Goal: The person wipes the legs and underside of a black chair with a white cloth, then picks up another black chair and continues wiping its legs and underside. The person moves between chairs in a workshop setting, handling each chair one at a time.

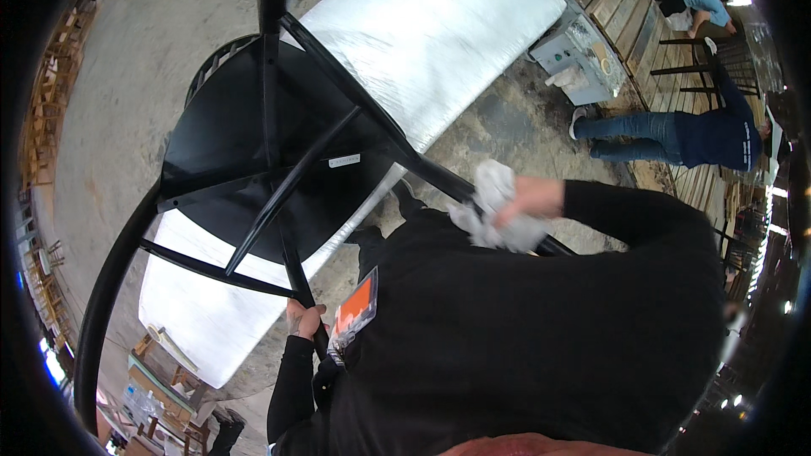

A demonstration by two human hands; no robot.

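An upturned black wooden chair (203, 148) lies in front of me, its legs pointing up toward me and its seat underside showing a small white label. My left hand (306, 318) is closed around one of the legs, near a crossbar joint. A crumpled white cloth (492, 207) is in my right hand (528, 200), wrapped about another leg on the right. The right hand is slightly blurred, and the cloth hides part of its fingers. Under the chair is a work surface (439, 25) covered in shiny whitish sheeting.
A grey control box (579, 59) with a tape roll and a cloth stands beyond the covered surface. At right, two people (659, 137) work by another dark chair (705, 72) near wooden boards. Lower left holds a bench (160, 397) with bottles. An orange badge (356, 306) hangs at my chest.
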